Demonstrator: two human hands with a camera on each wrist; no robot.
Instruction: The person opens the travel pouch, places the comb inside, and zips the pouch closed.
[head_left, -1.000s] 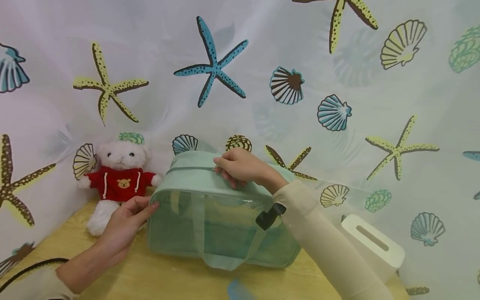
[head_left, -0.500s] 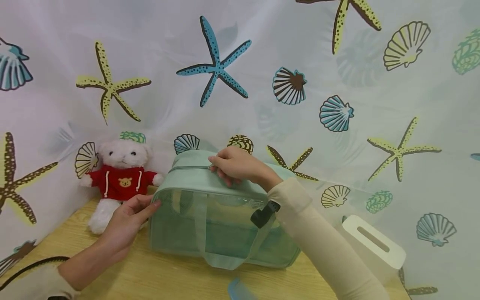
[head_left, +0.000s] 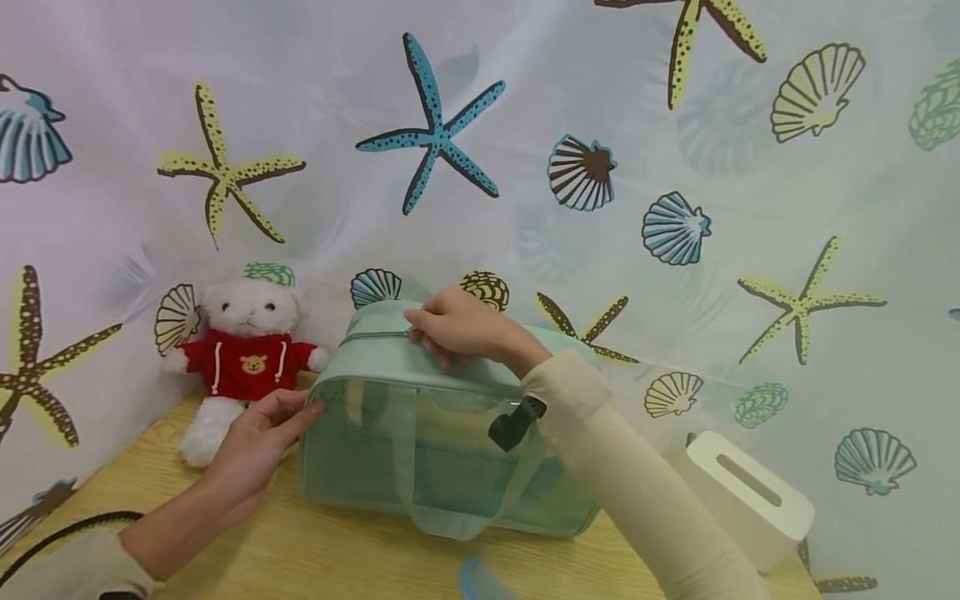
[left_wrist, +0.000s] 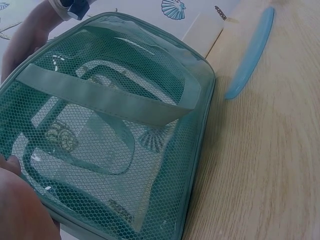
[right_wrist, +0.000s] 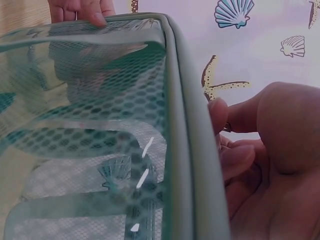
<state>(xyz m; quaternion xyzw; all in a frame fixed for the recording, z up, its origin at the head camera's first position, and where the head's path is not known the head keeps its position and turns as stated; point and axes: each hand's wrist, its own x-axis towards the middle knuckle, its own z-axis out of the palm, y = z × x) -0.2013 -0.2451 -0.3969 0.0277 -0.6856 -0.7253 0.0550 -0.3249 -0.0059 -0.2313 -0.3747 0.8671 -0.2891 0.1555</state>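
Note:
A mint-green mesh bag with see-through sides and fabric handles stands upright on the table. Along its top runs a zipper. Thumb and fingers of my right hand pinch the zipper pull on the top; in the right wrist view a small dark bit of the pull shows between them. My left hand grips the bag's left front edge, thumb on the front and fingers behind. The left wrist view shows the front mesh panel and a handle strap; the bag hides most of the right hand there.
Behind the left hand a white teddy bear in a red hoodie sits against the patterned curtain. A white slotted box stands at the right. A light-blue comb-like piece lies on the wooden table in front.
My right hand has slid left along the zipper with the pull pinched. The left hand keeps its grip on the bag's edge, and the view has shifted slightly.

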